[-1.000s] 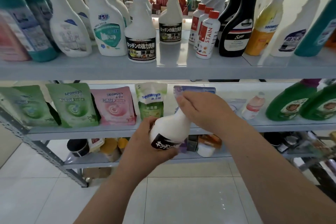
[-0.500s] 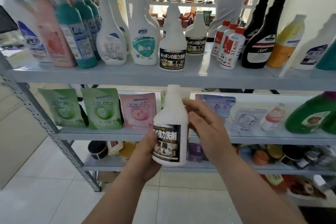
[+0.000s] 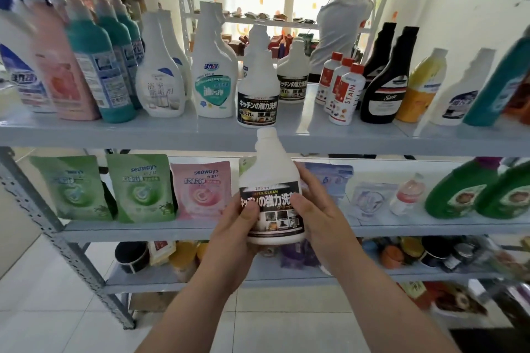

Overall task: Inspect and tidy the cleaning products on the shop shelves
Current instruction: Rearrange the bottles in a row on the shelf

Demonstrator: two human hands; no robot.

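Observation:
I hold a white kitchen-cleaner bottle with a black label (image 3: pixel 271 180) upright in front of the shelves, its label facing me. My left hand (image 3: pixel 232 233) grips its lower left side, thumb across the label. My right hand (image 3: pixel 317 210) grips its right side, thumb on the label edge. Two matching bottles (image 3: pixel 258 86) stand on the upper shelf (image 3: pixel 160 135) straight above it, with a bare patch of shelf to their right.
The upper shelf carries teal, pink, white, red-capped and black bottles (image 3: pixel 384 86). The middle shelf (image 3: pixel 137 231) holds green and pink refill pouches (image 3: pixel 200 189) and green bottles (image 3: pixel 456 192). Jars sit on the bottom shelf. A person in white (image 3: pixel 338 34) stands behind the rack.
The bottle went from tipped, neck under my right hand, to upright with the label toward me. My right hand moved from the neck down to its side. The view tilted upward.

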